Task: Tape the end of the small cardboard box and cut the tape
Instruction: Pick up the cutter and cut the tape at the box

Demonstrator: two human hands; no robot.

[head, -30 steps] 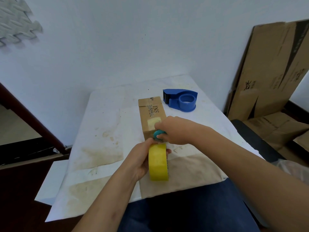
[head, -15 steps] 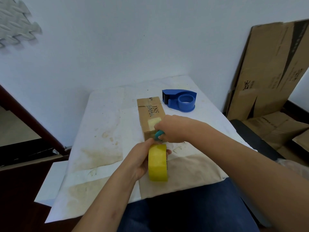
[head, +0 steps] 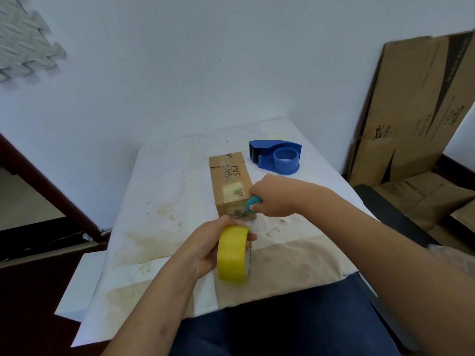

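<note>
A small brown cardboard box point(head: 230, 182) lies lengthwise on the table, its near end facing me with yellowish tape over it. My left hand point(head: 205, 246) grips a yellow tape roll point(head: 232, 254) held upright just in front of that end. My right hand point(head: 273, 197) is closed on a teal-handled cutter point(head: 253, 202) at the box's near right corner. The blade is hidden by my fingers.
A blue tape dispenser point(head: 279, 156) sits behind the box to the right. The white stained table point(head: 159, 201) ends close to my lap. Flattened cardboard sheets point(head: 416, 109) lean on the wall at right, and a dark chair edge point(head: 390, 214) is beside the table.
My right hand with the teal cutter has shifted right, from over the box's near end to its right corner. The near end now shows. The tape roll stays in my left hand.
</note>
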